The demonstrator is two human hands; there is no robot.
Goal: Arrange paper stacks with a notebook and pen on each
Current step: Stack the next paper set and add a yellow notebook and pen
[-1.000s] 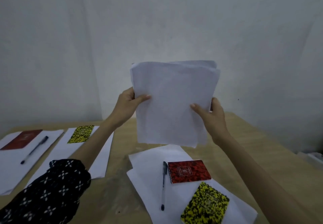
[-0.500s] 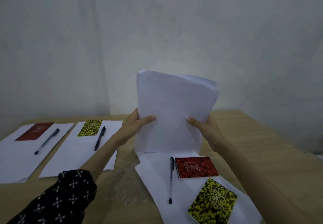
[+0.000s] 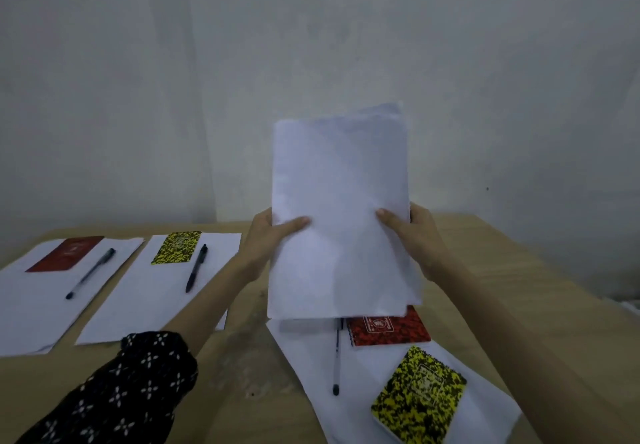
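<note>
Here, at the far left of the table (image 3: 502, 270), a paper stack (image 3: 31, 305) is lying flat with a dark red notebook (image 3: 65, 254) on its far end and a pen (image 3: 90, 273) slanting just beside it. Next to that, a second stack (image 3: 149, 301) is carrying a yellow-and-black notebook (image 3: 176, 247) and a dark pen (image 3: 196, 268) in the same layout, and the two stacks are sitting close together, edges nearly meeting. A forearm in a black, white-flowered sleeve (image 3: 117, 391) is crossing over the near right corner of the second stack and hiding part of it. The left hand (image 3: 266, 242) is gripping the left edge of a held sheaf (image 3: 339, 215), thumb on the front and fingers behind; the right hand (image 3: 415, 239) is pinching the right edge the same way, so the hands are apart with the sheaf between them. The sheaf is standing nearly upright, its lower edge just above or touching the loose sheets (image 3: 311, 357) on the table, I cannot tell which, and it is blocking the far part of them. On those sheets a third pen (image 3: 336, 360) is lying with its top hidden behind the sheaf, a red spiral notebook (image 3: 389, 329) is sitting just right of it, and another yellow-and-black notebook (image 3: 419, 398) is lying tilted nearer the camera. A plain wall (image 3: 138, 80) is filling the background.
</note>
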